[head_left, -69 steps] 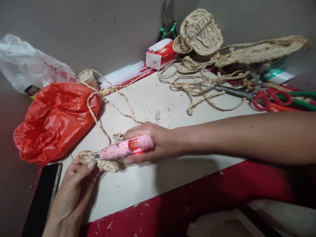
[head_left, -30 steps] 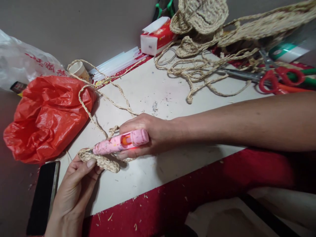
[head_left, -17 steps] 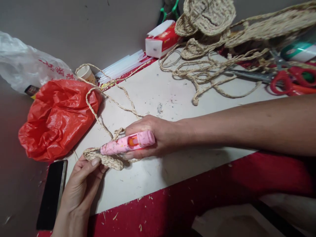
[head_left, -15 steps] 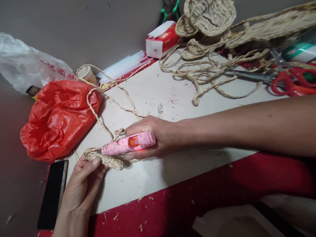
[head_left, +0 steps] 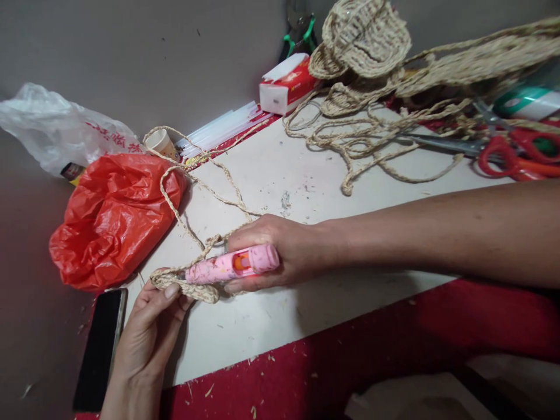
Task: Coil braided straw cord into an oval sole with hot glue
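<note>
1. The white board [head_left: 262, 326] lies on a red cloth [head_left: 350, 350], with small scraps on both.
2. Above the board's near left part, the left hand [head_left: 151, 324] grasps a small braided piece [head_left: 192, 290], its thumb pressed on top and its fingers beneath.
3. Over the board, just beside the left hand, the right hand [head_left: 284, 251] is clenched around the pink glue gun [head_left: 219, 267]; the gun's tip meets the braided piece, though the exact contact is hard to see.
4. From the braided piece, a thin cord [head_left: 175, 211] loops across the board to its far left edge.
5. Off the board's left side are a red plastic bag [head_left: 118, 216], a phone [head_left: 100, 350] and, farther back, a clear plastic bag [head_left: 65, 128].
6. Along the board's far edge are a paper cup [head_left: 161, 143], translucent sticks [head_left: 223, 125] and a tissue pack [head_left: 286, 87], with green-handled pliers [head_left: 301, 38] behind.
7. At the board's far right are tangled cords [head_left: 350, 140], woven pieces [head_left: 367, 41] and red-handled scissors [head_left: 499, 156].
</note>
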A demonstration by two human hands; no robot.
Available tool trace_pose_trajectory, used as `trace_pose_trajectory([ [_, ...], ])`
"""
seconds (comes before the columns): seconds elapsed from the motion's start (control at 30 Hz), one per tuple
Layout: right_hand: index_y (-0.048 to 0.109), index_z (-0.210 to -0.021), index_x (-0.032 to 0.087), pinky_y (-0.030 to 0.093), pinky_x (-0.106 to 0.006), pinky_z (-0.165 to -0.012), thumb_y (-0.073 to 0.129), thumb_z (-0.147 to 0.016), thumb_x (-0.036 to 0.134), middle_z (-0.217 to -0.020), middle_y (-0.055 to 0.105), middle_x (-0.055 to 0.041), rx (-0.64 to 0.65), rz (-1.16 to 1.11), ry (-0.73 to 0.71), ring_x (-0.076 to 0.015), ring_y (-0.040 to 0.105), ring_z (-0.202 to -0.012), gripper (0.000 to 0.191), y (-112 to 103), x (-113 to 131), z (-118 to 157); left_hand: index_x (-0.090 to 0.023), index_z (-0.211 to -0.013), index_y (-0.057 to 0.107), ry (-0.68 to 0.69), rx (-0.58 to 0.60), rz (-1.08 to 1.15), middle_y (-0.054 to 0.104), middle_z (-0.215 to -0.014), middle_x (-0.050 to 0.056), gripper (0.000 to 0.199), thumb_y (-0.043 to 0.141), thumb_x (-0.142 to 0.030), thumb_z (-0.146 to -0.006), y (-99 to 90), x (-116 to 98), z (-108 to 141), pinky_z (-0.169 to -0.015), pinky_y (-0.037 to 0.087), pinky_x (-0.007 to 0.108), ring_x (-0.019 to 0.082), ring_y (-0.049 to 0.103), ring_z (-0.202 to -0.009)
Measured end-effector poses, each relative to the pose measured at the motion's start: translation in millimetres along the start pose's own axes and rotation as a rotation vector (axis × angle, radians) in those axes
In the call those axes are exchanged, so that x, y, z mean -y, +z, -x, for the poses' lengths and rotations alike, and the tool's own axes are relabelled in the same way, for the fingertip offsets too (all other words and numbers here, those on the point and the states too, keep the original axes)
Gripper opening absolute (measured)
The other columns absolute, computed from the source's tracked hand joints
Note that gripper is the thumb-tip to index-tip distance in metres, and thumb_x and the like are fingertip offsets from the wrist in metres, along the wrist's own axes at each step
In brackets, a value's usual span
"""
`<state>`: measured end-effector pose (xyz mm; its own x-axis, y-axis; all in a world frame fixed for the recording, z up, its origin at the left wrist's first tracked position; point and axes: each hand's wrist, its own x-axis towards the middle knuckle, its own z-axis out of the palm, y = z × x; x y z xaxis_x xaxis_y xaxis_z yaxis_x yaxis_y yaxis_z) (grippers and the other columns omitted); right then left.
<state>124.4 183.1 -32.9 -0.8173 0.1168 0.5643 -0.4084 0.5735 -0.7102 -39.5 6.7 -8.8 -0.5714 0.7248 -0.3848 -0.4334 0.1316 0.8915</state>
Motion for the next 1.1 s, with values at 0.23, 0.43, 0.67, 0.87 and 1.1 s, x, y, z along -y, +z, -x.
trace_pose_trajectory([
  [0.23, 0.056, -0.069, 0.012, 0.033, -0.018, -0.051, 0.064, -0.081, 0.035, -0.06, 0.051, 0.0027, 0.035, -0.006, 0.035, -0.0045, 0.039, -0.053, 0.027, -2.9, 3.2, -0.8, -0.015, -0.076, 0.069, 0.013, -0.003, 0.033, 0.068, -0.081, 0.004, 0.017, 0.078, -0.011, -0.062, -1.0, -1.0, 0.9, -0.076, 0.056, 0.028, 0.015, 0.064, -0.078],
  [0.43, 0.055, -0.069, 0.012, 0.033, -0.017, -0.051, 0.065, -0.08, 0.034, -0.061, 0.05, 0.0026, 0.039, 0.012, 0.031, -0.0042, 0.039, -0.052, 0.027, -4.1, 4.0, -0.2, -0.014, -0.075, 0.069, 0.012, 0.01, 0.056, 0.068, -0.077, 0.003, 0.013, 0.076, -0.008, -0.065, -4.1, -0.4, 0.8, -0.074, 0.055, 0.026, 0.013, 0.063, -0.075],
  [0.67, 0.056, -0.071, 0.012, 0.034, -0.018, -0.053, 0.063, -0.081, 0.035, -0.063, 0.051, 0.0025, 0.052, 0.05, 0.042, -0.0046, 0.041, -0.053, 0.026, -3.0, 3.5, -0.4, -0.014, -0.079, 0.069, 0.039, -0.011, 0.038, 0.068, -0.081, 0.004, 0.015, 0.075, -0.01, -0.066, -7.2, -2.2, -0.3, -0.075, 0.055, 0.028, 0.014, 0.063, -0.076],
  [0.87, 0.055, -0.069, 0.012, 0.033, -0.018, -0.052, 0.062, -0.082, 0.036, -0.061, 0.049, 0.0029, 0.057, 0.05, 0.045, -0.0048, 0.04, -0.053, 0.028, -4.3, 5.0, -1.0, -0.014, -0.076, 0.068, 0.048, -0.011, 0.033, 0.068, -0.08, 0.004, 0.016, 0.077, -0.01, -0.064, -6.2, -3.4, -0.4, -0.075, 0.055, 0.028, 0.014, 0.063, -0.075],
  [1.1, 0.053, -0.068, 0.013, 0.033, -0.019, -0.053, 0.061, -0.082, 0.038, -0.061, 0.047, 0.0033, 0.074, 0.083, 0.053, -0.0053, 0.038, -0.053, 0.03, -5.0, 4.0, -0.7, -0.015, -0.071, 0.067, 0.069, -0.027, 0.037, 0.067, -0.074, 0.002, 0.017, 0.079, -0.011, -0.06, -4.3, -5.7, -0.5, -0.075, 0.055, 0.026, 0.013, 0.063, -0.073],
])
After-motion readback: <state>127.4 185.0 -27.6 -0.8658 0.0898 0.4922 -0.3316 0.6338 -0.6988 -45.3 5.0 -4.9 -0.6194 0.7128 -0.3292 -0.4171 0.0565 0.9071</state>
